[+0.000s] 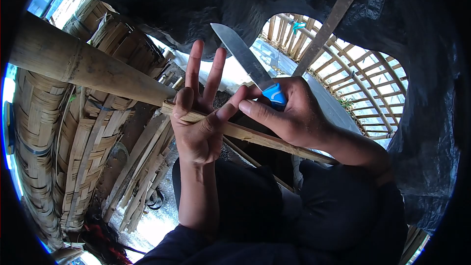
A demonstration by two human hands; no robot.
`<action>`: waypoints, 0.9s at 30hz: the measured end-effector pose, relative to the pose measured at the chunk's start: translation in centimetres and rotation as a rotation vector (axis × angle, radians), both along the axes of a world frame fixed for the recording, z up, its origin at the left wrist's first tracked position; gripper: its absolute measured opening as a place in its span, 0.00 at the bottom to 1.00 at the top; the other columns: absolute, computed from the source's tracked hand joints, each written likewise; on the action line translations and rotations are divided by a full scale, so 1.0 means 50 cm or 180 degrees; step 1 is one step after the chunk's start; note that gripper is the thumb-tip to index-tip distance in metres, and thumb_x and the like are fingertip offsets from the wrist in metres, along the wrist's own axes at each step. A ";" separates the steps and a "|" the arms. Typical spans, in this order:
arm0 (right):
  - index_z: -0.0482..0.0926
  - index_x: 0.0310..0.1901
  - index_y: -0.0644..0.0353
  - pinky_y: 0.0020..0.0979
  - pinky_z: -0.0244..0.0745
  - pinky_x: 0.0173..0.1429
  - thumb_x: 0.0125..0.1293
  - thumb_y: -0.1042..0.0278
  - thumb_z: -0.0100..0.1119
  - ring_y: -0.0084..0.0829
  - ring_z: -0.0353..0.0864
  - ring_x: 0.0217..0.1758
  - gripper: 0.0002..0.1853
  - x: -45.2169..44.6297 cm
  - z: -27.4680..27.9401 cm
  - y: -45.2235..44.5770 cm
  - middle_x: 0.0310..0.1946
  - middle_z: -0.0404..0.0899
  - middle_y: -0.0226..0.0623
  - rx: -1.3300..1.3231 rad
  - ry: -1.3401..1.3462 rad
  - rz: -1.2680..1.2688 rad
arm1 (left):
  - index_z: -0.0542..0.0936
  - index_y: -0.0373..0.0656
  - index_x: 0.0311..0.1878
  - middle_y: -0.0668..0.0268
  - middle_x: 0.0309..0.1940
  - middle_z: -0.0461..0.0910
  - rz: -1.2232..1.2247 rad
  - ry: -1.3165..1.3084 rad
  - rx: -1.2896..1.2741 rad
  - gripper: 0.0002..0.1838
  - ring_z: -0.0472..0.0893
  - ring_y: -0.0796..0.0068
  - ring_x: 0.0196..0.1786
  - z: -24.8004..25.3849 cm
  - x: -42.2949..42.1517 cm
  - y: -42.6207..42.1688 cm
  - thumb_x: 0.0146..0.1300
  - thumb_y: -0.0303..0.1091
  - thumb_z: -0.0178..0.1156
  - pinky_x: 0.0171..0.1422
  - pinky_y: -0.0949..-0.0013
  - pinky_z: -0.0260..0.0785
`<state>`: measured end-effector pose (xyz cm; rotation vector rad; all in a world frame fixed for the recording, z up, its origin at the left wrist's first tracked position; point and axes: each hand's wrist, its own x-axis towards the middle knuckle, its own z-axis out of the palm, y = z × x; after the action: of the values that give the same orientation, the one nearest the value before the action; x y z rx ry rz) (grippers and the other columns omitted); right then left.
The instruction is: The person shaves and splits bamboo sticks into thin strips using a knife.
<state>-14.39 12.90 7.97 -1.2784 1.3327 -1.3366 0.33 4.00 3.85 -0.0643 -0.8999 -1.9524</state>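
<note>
My left hand [201,127] is closed round a split bamboo strip [265,140], with two of its fingers stretched upward. The strip runs from beside the thick bamboo pole down to the right, passing under my right forearm. My right hand [289,113] grips a knife by its blue handle [274,94]. The knife's wide metal blade [240,51] points up and to the left, above the strip and not touching it. The fingertips of both hands meet or nearly meet just over the strip.
A thick bamboo pole [88,66] crosses the upper left. Woven bamboo baskets [37,152] stand at the left, with split bamboo pieces [142,172] beside them. Dark plastic sheeting [422,93] hangs above and at right, and a bamboo lattice [363,78] shows through its opening.
</note>
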 end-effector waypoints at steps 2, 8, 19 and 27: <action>0.83 0.39 0.66 0.21 0.72 0.38 0.63 0.67 0.64 0.16 0.78 0.33 0.10 0.002 -0.006 -0.003 0.29 0.82 0.32 -0.0271 0.0044 -0.0018 | 0.81 0.54 0.40 0.54 0.76 0.38 -0.0014 -0.0040 -0.0050 0.26 0.46 0.43 0.75 -0.005 0.003 -0.005 0.51 0.05 0.58 0.64 0.46 0.72; 0.81 0.41 0.65 0.26 0.75 0.45 0.66 0.67 0.60 0.21 0.82 0.37 0.10 -0.001 -0.011 -0.002 0.32 0.84 0.37 -0.0362 0.0158 0.0045 | 0.79 0.52 0.35 0.53 0.76 0.40 -0.0012 -0.0114 0.0110 0.23 0.46 0.44 0.76 -0.007 0.002 -0.002 0.49 0.04 0.59 0.64 0.47 0.72; 0.81 0.39 0.65 0.24 0.73 0.42 0.62 0.67 0.66 0.20 0.80 0.37 0.10 0.001 -0.019 -0.002 0.33 0.82 0.34 -0.0459 0.0355 -0.0130 | 0.76 0.51 0.29 0.54 0.76 0.41 -0.0070 -0.0146 0.0131 0.22 0.47 0.44 0.76 -0.006 0.005 -0.008 0.48 0.04 0.60 0.64 0.45 0.72; 0.82 0.39 0.67 0.25 0.76 0.40 0.64 0.64 0.63 0.23 0.84 0.34 0.12 0.002 -0.028 -0.007 0.29 0.84 0.40 -0.0617 0.0569 -0.0197 | 0.78 0.53 0.31 0.54 0.76 0.41 -0.0024 -0.0192 0.0145 0.23 0.47 0.45 0.76 -0.006 0.004 -0.007 0.48 0.04 0.59 0.65 0.46 0.71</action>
<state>-14.27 12.54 6.59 -1.5289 1.4003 -1.4502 0.54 3.63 3.53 0.0178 -0.8953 -1.9900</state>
